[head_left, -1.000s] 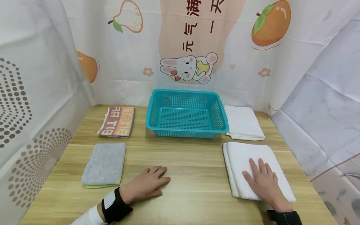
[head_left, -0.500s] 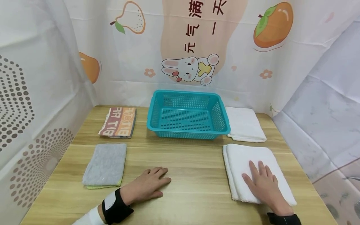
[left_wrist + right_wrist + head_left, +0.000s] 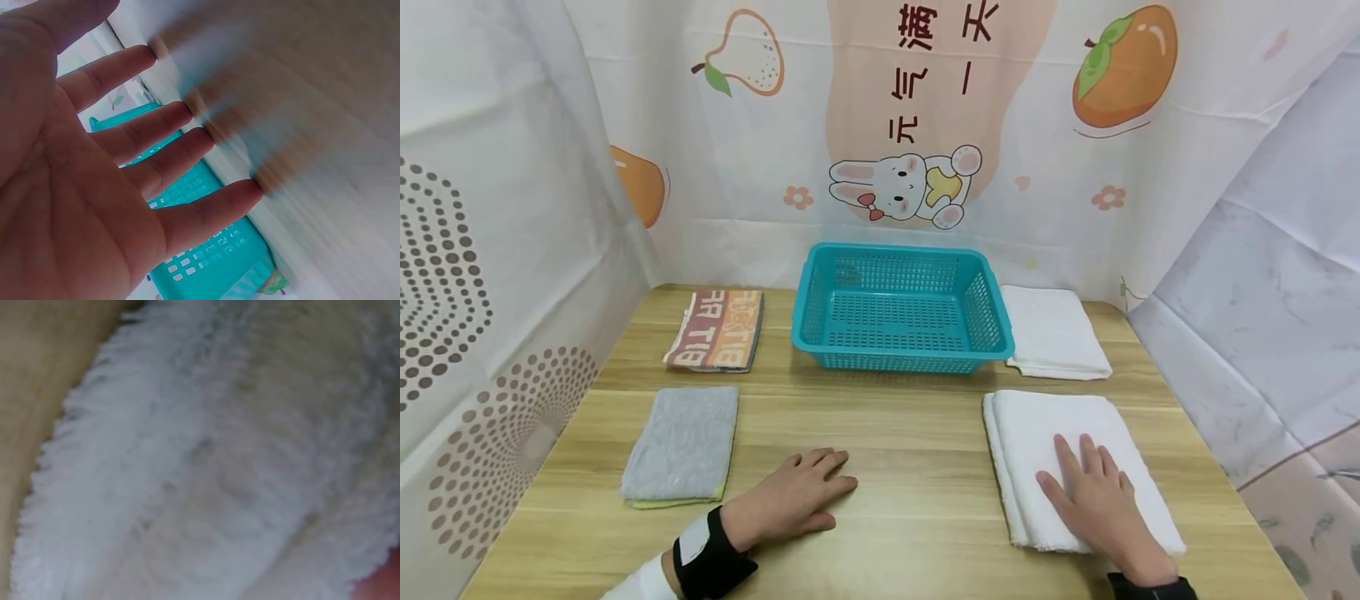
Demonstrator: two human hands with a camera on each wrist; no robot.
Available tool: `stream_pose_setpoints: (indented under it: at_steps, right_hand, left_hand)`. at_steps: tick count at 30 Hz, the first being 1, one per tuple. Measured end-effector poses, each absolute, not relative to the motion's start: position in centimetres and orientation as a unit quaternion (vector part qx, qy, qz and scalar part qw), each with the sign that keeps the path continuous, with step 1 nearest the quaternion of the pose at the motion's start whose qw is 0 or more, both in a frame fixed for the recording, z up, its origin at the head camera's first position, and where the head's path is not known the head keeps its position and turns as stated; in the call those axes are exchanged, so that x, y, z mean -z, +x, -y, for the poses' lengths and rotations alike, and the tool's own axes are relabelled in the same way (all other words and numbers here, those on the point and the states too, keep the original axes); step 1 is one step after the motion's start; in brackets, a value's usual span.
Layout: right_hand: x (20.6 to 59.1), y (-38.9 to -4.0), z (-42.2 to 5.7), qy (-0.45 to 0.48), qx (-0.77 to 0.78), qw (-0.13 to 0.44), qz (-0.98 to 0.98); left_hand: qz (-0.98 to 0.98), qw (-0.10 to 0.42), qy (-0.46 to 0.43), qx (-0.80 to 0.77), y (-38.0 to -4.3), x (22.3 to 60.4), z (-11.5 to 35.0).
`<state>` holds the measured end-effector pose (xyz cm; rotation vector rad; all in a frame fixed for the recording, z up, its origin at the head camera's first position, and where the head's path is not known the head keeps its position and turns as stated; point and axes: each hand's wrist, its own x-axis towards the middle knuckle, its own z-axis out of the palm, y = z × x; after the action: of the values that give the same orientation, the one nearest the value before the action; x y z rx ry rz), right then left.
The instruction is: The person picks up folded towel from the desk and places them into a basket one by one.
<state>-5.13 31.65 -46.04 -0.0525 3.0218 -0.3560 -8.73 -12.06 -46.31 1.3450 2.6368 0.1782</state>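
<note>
My right hand lies spread on a folded white towel at the table's right, its straight fingers resting on the top layer. In the right wrist view the white pile fills most of the frame, with only a bit of skin at the lower right corner. To the left of centre, my left hand touches the bare wood with its fingertips and holds nothing. The left wrist view shows its palm, with the fingers extended and tips down on the tabletop. Left of that hand lies a folded grey cloth with a yellow-green lower edge.
A teal perforated basket stands at the back centre, with nothing in it. Behind the right towel lies another folded white cloth, beside the basket. A patterned red and orange cloth sits at the back left. Printed curtains enclose the table.
The right hand and the white towel under it have shifted slightly left and toward me. The left hand stays in place.
</note>
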Motion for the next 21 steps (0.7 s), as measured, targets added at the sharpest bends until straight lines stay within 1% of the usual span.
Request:
stream_pose_setpoints:
  at_steps: [21]
  right_hand:
    - [46.1,-4.8,-30.4,-0.023,0.113,0.045,-0.992]
  left_hand:
    - [-0.885,0.091,0.451,-0.068,-8.7,46.3,12.1]
